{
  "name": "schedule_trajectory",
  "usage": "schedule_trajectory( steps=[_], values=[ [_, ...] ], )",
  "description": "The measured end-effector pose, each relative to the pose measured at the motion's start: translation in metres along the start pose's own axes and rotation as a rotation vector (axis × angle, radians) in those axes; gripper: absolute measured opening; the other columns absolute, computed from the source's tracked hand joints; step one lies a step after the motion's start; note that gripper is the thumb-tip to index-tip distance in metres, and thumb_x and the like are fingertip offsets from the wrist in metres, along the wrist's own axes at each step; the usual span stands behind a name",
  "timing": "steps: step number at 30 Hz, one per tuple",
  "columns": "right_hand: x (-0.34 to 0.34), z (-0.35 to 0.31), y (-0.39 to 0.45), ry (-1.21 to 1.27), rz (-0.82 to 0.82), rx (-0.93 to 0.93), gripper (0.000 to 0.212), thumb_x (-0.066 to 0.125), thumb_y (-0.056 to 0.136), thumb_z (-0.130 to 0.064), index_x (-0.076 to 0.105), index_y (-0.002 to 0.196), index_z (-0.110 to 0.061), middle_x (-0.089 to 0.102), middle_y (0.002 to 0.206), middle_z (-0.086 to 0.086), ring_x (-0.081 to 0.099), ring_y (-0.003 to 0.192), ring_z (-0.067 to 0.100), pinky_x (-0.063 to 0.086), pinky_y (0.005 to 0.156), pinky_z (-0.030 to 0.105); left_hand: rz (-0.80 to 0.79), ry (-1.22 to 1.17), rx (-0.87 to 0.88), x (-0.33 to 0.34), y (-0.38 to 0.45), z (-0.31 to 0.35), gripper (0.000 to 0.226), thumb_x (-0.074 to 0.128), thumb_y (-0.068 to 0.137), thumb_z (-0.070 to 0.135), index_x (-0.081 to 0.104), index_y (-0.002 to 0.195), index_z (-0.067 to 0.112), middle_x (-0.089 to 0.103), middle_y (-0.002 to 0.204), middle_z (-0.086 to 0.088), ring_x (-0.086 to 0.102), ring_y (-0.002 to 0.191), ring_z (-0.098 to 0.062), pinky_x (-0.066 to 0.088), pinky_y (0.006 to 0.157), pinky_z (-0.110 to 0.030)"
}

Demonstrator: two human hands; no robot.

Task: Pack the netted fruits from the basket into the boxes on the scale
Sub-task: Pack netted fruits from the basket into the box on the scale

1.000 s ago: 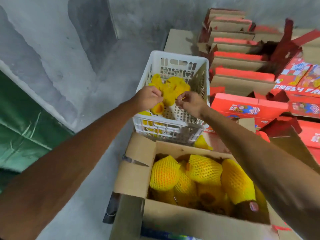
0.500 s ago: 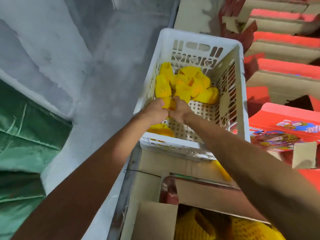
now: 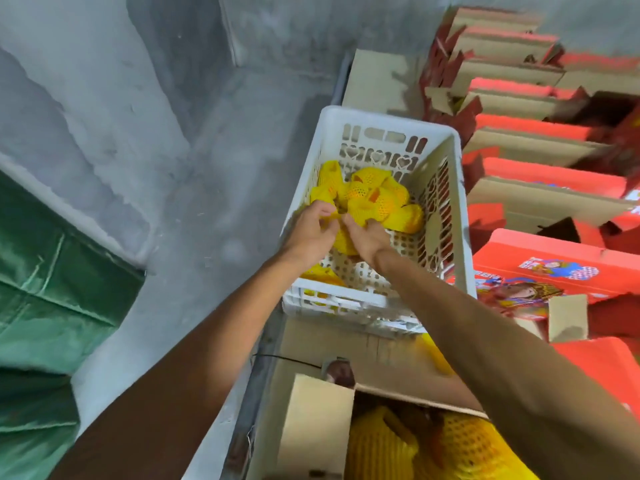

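Note:
A white plastic basket [image 3: 446,168] stands ahead of me with several yellow-netted fruits [image 3: 374,195] piled at its far left. Both my hands reach into it. My left hand [image 3: 311,233] and my right hand [image 3: 367,237] have their fingers curled round the same yellow-netted fruit [image 3: 343,242] between them, at the near edge of the pile. Another netted fruit [image 3: 322,275] lies in the basket's near left corner. Below me an open cardboard box [image 3: 315,424] holds netted fruits [image 3: 460,448]. Whatever the box stands on is hidden.
Red fruit boxes [image 3: 540,271] and folded cardboard flats [image 3: 512,81] are stacked at the right. Grey concrete floor [image 3: 194,188] lies to the left, with a green tarpaulin [image 3: 41,289] at the far left. A metal edge [image 3: 256,382] runs beside the cardboard box.
My view has pulled back a little and the cardboard box shows more at the bottom. Both hands stay in the basket, working on a netted fruit at the near edge of the pile.

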State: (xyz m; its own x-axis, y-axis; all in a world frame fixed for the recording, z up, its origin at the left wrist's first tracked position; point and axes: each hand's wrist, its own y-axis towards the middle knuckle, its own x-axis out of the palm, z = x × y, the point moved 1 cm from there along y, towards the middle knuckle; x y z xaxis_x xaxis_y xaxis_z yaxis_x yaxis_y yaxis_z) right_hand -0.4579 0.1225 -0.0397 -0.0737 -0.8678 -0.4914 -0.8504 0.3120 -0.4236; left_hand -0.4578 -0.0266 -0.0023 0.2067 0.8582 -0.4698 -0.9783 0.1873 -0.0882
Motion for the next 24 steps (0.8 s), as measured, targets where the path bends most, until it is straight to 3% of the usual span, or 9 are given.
schedule_trajectory(
  steps=[2, 4, 8, 11, 13, 16, 19, 22, 24],
  values=[
    [-0.023, -0.011, -0.029, 0.196, -0.047, 0.004, 0.068, 0.054, 0.095, -0.062, 0.054, 0.129, -0.003, 0.072, 0.101, 0.019, 0.072, 0.073, 0.033, 0.064, 0.073, 0.049, -0.033, -0.093, -0.013, -0.007, -0.015, 0.012, 0.033, 0.065, 0.1, 0.019, 0.061, 0.132, 0.011, 0.062, 0.135, -0.008, 0.061, 0.121, -0.017, 0.05, 0.106, -0.038],
    [-0.046, -0.02, -0.061, 0.257, -0.11, -0.048, 0.064, 0.052, 0.097, -0.06, 0.051, 0.129, -0.005, 0.073, 0.088, 0.016, 0.068, 0.055, 0.026, 0.062, 0.056, 0.038, -0.092, -0.181, -0.04, -0.014, -0.035, 0.027, 0.045, 0.068, 0.098, 0.023, 0.055, 0.14, 0.01, 0.058, 0.14, -0.011, 0.061, 0.122, -0.02, 0.052, 0.104, -0.039],
    [-0.083, -0.03, -0.125, 0.256, -0.208, -0.179, 0.065, 0.048, 0.097, -0.062, 0.054, 0.122, -0.002, 0.068, 0.076, 0.015, 0.059, 0.049, 0.023, 0.049, 0.047, 0.029, -0.24, -0.354, -0.088, -0.031, -0.085, 0.068, 0.058, 0.07, 0.097, 0.025, 0.048, 0.147, 0.006, 0.06, 0.137, -0.01, 0.066, 0.11, -0.013, 0.059, 0.088, -0.026],
    [-0.101, -0.031, -0.168, 0.288, -0.28, -0.256, 0.054, 0.046, 0.097, -0.058, 0.063, 0.101, -0.007, 0.063, 0.07, 0.018, 0.055, 0.047, 0.024, 0.045, 0.046, 0.027, -0.235, -0.306, -0.035, -0.045, -0.123, 0.1, 0.048, 0.075, 0.093, 0.025, 0.057, 0.134, 0.01, 0.065, 0.132, -0.013, 0.069, 0.106, -0.014, 0.057, 0.091, -0.027],
    [-0.11, -0.026, -0.203, 0.33, -0.276, -0.304, 0.047, 0.05, 0.093, -0.058, 0.063, 0.098, -0.013, 0.064, 0.073, 0.016, 0.058, 0.048, 0.025, 0.046, 0.044, 0.026, -0.225, -0.261, 0.021, -0.05, -0.158, 0.118, 0.049, 0.078, 0.09, 0.022, 0.058, 0.133, 0.007, 0.067, 0.126, -0.015, 0.07, 0.101, -0.017, 0.057, 0.093, -0.029],
    [-0.124, -0.011, -0.253, 0.371, -0.184, -0.375, 0.057, 0.063, 0.076, -0.061, 0.061, 0.11, -0.016, 0.066, 0.095, 0.009, 0.069, 0.065, 0.017, 0.053, 0.05, 0.032, -0.239, -0.23, 0.1, -0.054, -0.207, 0.138, 0.05, 0.084, 0.084, 0.018, 0.062, 0.128, 0.013, 0.071, 0.104, -0.003, 0.07, 0.089, -0.009, 0.055, 0.088, -0.025],
    [-0.138, 0.015, -0.297, 0.298, -0.106, -0.511, 0.05, 0.069, 0.073, -0.055, 0.058, 0.107, -0.02, 0.062, 0.088, -0.001, 0.061, 0.064, 0.004, 0.049, 0.05, 0.025, -0.288, -0.192, 0.179, -0.051, -0.255, 0.148, 0.061, 0.09, 0.076, 0.013, 0.058, 0.126, 0.023, 0.067, 0.099, 0.007, 0.07, 0.083, 0.002, 0.054, 0.076, -0.016],
    [-0.143, 0.043, -0.331, 0.159, -0.108, -0.564, 0.052, 0.074, 0.075, -0.046, 0.056, 0.119, -0.023, 0.066, 0.099, -0.004, 0.062, 0.079, 0.008, 0.053, 0.065, 0.026, -0.379, -0.153, 0.231, -0.044, -0.298, 0.145, 0.094, 0.09, 0.069, 0.009, 0.041, 0.145, 0.034, 0.061, 0.123, -0.012, 0.071, 0.104, -0.02, 0.059, 0.089, -0.035],
    [-0.141, 0.056, -0.349, -0.027, -0.15, -0.551, 0.064, 0.077, 0.07, -0.05, 0.053, 0.125, -0.029, 0.066, 0.114, 0.001, 0.066, 0.096, 0.017, 0.056, 0.083, 0.032, -0.415, -0.091, 0.223, -0.038, -0.322, 0.138, 0.097, 0.088, 0.074, 0.003, 0.038, 0.15, 0.035, 0.056, 0.125, -0.015, 0.069, 0.106, -0.028, 0.058, 0.093, -0.041]
  ],
)
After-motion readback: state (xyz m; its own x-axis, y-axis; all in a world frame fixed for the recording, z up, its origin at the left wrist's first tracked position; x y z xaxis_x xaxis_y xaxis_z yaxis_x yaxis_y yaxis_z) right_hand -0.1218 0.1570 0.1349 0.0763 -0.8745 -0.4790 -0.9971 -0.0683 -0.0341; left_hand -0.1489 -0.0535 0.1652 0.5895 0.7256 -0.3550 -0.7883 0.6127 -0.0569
